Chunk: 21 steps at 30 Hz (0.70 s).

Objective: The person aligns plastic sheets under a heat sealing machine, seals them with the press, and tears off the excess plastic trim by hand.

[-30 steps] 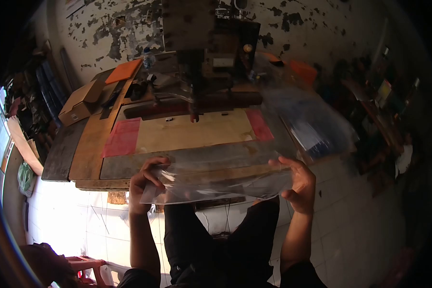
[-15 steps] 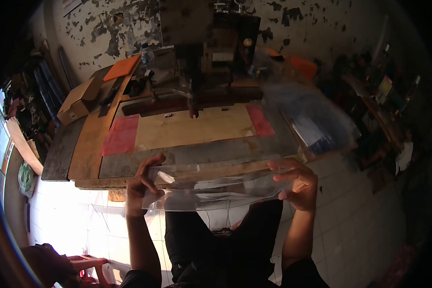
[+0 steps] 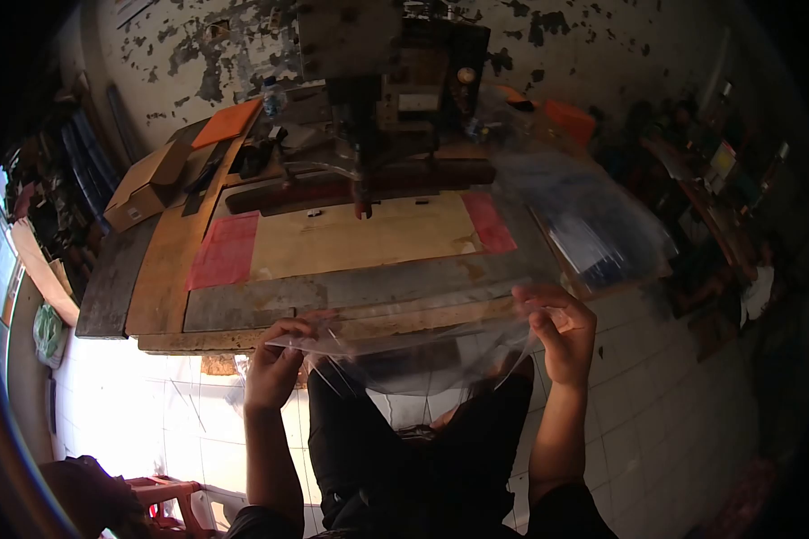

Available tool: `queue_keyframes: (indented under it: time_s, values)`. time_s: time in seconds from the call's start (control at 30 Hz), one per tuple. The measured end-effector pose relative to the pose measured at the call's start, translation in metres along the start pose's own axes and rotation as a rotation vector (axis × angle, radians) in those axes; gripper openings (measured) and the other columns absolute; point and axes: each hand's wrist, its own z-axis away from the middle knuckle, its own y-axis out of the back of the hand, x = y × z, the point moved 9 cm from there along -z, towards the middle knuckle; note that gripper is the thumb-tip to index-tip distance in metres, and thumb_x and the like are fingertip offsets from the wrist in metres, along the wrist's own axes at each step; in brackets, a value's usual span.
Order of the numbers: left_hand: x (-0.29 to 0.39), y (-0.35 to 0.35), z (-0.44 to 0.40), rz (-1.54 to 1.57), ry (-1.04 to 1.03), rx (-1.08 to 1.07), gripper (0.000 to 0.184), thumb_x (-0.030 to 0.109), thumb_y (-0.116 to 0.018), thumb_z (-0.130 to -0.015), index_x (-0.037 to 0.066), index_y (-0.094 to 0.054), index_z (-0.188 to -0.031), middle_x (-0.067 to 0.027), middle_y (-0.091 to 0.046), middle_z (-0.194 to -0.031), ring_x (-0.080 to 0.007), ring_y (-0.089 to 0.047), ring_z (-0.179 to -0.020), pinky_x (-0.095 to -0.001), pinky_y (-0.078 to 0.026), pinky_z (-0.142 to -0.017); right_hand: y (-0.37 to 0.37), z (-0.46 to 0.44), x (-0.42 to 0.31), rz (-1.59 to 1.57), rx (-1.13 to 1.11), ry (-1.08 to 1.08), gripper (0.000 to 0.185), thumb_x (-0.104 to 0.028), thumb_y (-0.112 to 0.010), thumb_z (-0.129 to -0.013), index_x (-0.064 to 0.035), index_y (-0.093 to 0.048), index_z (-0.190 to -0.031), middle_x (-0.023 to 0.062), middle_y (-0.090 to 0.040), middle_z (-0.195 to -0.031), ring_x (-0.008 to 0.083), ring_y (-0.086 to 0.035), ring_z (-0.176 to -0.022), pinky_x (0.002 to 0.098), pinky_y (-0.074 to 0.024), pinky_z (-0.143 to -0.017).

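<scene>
A clear plastic sheet [image 3: 413, 359] hangs between my hands over my lap, its middle sagging and partly blurred. My left hand [image 3: 279, 359] pinches its left end, with thumb and fingers closed on the plastic. At the other end, my right hand [image 3: 562, 337] grips the sheet between thumb and fingers. Just beyond it is the worktable, where a long cream-coloured sheet [image 3: 360, 238] lies flat with a pink piece [image 3: 225, 249] at its left end and another pink piece [image 3: 489, 223] at its right.
A press-like machine [image 3: 360, 171] with a dark horizontal bar stands over the table. On the left are a cardboard box [image 3: 146, 189] and an orange sheet [image 3: 228, 124]. A stack of clear plastic [image 3: 593, 234] lies on the right. A red stool [image 3: 166, 494] stands lower left.
The plastic sheet went from stretched nearly flat to sagging in the middle. My left hand moved slightly right and closed more on its end; my right-hand fingers shifted their hold.
</scene>
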Motion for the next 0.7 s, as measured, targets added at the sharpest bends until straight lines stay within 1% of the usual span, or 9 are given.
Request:
queue_keyframes:
  time_s: [0.07, 0.13, 0.27, 0.33, 0.37, 0.43, 0.47, 0.6, 0.7]
  values:
    - [0.006, -0.006, 0.001, 0.04, 0.036, 0.012, 0.039, 0.032, -0.075, -0.097, 0.003, -0.064, -0.121, -0.0186, -0.063, -0.14, -0.024, -0.062, -0.123, -0.0381, -0.045, -0.108, 0.003, 0.001, 0.002, 0.032, 0.0, -0.007, 0.023, -0.017, -0.076, -0.096, 0.0037, -0.073, -0.106, 0.0151, -0.075, -0.115, 0.0201, -0.07, -0.104, 0.0355, -0.056, -0.091]
    - [0.007, -0.02, 0.0, -0.119, 0.111, -0.011, 0.046, 0.032, -0.07, -0.101, -0.001, -0.057, -0.129, -0.0126, -0.065, -0.126, -0.022, -0.062, -0.118, -0.0343, -0.047, -0.101, 0.005, 0.005, 0.001, 0.047, 0.014, 0.072, 0.021, -0.013, -0.075, -0.097, 0.0035, -0.073, -0.109, 0.0137, -0.075, -0.116, 0.0187, -0.07, -0.103, 0.0328, -0.0548, -0.091]
    - [0.011, -0.029, 0.001, -0.117, 0.139, 0.005, 0.054, 0.038, -0.074, -0.097, 0.0, -0.061, -0.132, -0.0138, -0.068, -0.129, -0.024, -0.061, -0.123, -0.0382, -0.046, -0.106, 0.013, 0.005, 0.006, -0.001, 0.088, -0.042, 0.016, -0.01, -0.074, -0.097, 0.0023, -0.074, -0.108, 0.013, -0.074, -0.118, 0.0169, -0.069, -0.103, 0.0316, -0.054, -0.09]
    - [0.033, -0.039, -0.002, -0.124, -0.069, -0.062, 0.055, 0.042, -0.074, -0.096, -0.001, -0.065, -0.129, -0.0139, -0.07, -0.126, -0.0244, -0.062, -0.123, -0.0384, -0.047, -0.105, 0.013, 0.002, 0.006, 0.011, 0.038, -0.025, 0.018, -0.014, -0.075, -0.097, 0.0014, -0.074, -0.107, 0.0131, -0.073, -0.119, 0.0168, -0.068, -0.102, 0.0337, -0.0544, -0.09]
    - [0.029, -0.033, -0.001, -0.128, -0.067, -0.052, 0.055, 0.042, -0.074, -0.096, -0.001, -0.065, -0.129, -0.0139, -0.07, -0.126, -0.0244, -0.062, -0.123, -0.0384, -0.047, -0.105, 0.014, 0.001, 0.01, 0.004, 0.031, -0.029, 0.018, -0.014, -0.075, -0.097, 0.0014, -0.074, -0.107, 0.0131, -0.073, -0.119, 0.0168, -0.068, -0.102, 0.0337, -0.0544, -0.09]
    - [0.015, -0.02, -0.004, -0.203, -0.052, -0.056, 0.049, 0.044, -0.073, -0.096, -0.001, -0.074, -0.117, -0.0159, -0.072, -0.123, -0.0252, -0.063, -0.122, -0.0386, -0.048, -0.103, 0.015, -0.002, 0.012, -0.033, -0.004, 0.039, 0.023, -0.02, -0.076, -0.097, 0.0011, -0.074, -0.105, 0.0141, -0.072, -0.119, 0.0178, -0.067, -0.101, 0.0351, -0.0543, -0.089]
    - [0.019, -0.018, -0.007, -0.276, -0.087, 0.02, 0.04, 0.038, -0.072, -0.098, -0.002, -0.079, -0.103, -0.0165, -0.075, -0.115, -0.0256, -0.064, -0.121, -0.0383, -0.048, -0.101, 0.014, -0.003, 0.011, -0.023, -0.023, 0.036, 0.026, -0.023, -0.075, -0.097, 0.0014, -0.074, -0.105, 0.015, -0.072, -0.12, 0.019, -0.067, -0.101, 0.0364, -0.0542, -0.089]
    - [0.038, -0.028, -0.017, -0.264, -0.111, 0.137, 0.036, 0.032, -0.07, -0.1, -0.003, -0.079, -0.1, -0.0166, -0.076, -0.111, -0.0257, -0.067, -0.115, -0.0381, -0.049, -0.099, 0.017, -0.003, 0.014, -0.041, -0.046, 0.01, 0.022, -0.019, -0.073, -0.098, 0.0024, -0.074, -0.103, 0.0153, -0.072, -0.122, 0.0189, -0.067, -0.101, 0.0354, -0.0542, -0.09]
    - [0.039, -0.02, -0.019, -0.359, -0.067, 0.252, 0.03, 0.024, -0.071, -0.1, -0.005, -0.078, -0.099, -0.0177, -0.076, -0.112, -0.025, -0.069, -0.109, -0.0379, -0.05, -0.098, 0.016, -0.004, 0.028, -0.04, 0.027, -0.136, 0.017, -0.013, -0.071, -0.098, 0.0031, -0.071, -0.104, 0.0132, -0.072, -0.116, 0.0192, -0.068, -0.101, 0.0344, -0.0543, -0.09]
